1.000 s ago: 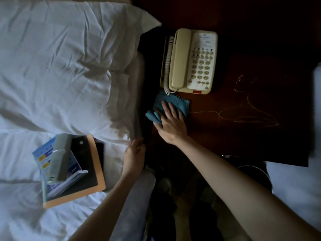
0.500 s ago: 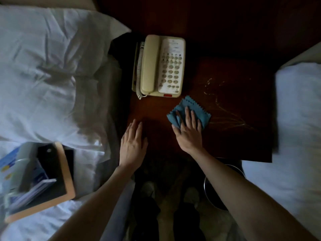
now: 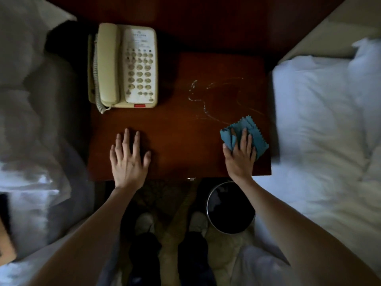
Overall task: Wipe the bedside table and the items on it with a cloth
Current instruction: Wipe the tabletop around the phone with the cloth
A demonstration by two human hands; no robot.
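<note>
View from above onto a dark reddish wooden bedside counter (image 3: 175, 141) standing between two beds with white bedding. The right hand (image 3: 240, 156) lies flat near the counter's front right corner, its fingers (image 3: 244, 139) stretched out and pressing down on a crumpled blue cloth (image 3: 256, 137) with zigzag edges; the fingers are not curled around it. The left hand (image 3: 128, 159) rests palm-down on the bare wood near the front edge, fingers spread and holding nothing. A cream corded telephone (image 3: 123, 67) sits at the back left of the counter, handset in its cradle. Pale streaky marks (image 3: 202, 100) show on the wood just behind the cloth. Below the front edge, a round dark wastebasket (image 3: 231, 207) stands on the floor.
</note>
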